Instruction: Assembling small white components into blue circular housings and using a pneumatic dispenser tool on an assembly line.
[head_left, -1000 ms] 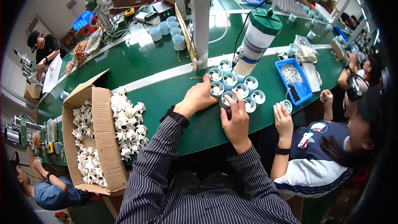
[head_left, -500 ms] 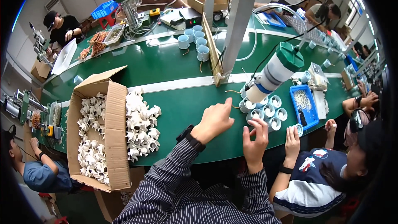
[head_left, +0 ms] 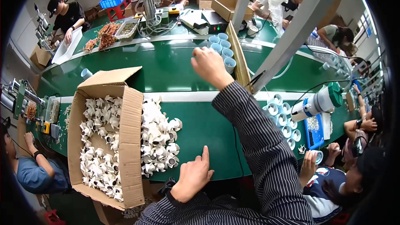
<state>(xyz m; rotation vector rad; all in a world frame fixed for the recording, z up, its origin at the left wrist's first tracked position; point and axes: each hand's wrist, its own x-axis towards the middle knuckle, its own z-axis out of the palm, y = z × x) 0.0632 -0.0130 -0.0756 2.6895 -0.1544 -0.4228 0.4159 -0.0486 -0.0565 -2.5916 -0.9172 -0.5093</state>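
My right hand [head_left: 211, 66] reaches far across the green table, just left of several light-blue cups [head_left: 229, 64] by a wooden rail. Its fingers bend downward with their tips hidden; no held object shows. My left hand [head_left: 192, 178] hovers over the table's near edge with its index finger stretched out and thumb apart, holding nothing. Left of it lies a heap of white bladed parts, like small fan wheels [head_left: 158, 139]. A cardboard box [head_left: 132, 146] beside the heap holds more. More blue cups with white pieces inside [head_left: 282, 119] stand to the right of my right sleeve.
A slanted metal post [head_left: 291, 33] and the wooden rail [head_left: 239, 56] rise right of my right hand. A white cylinder with a green cap [head_left: 318, 101] hangs near the right cups, beside a blue tray [head_left: 313, 131]. A co-worker's hand [head_left: 309, 164] holds a cup there.
My right hand has moved from the near right cups to the far cups. My left hand has drawn back toward the near edge. The whole view has shifted, moving things rightward.
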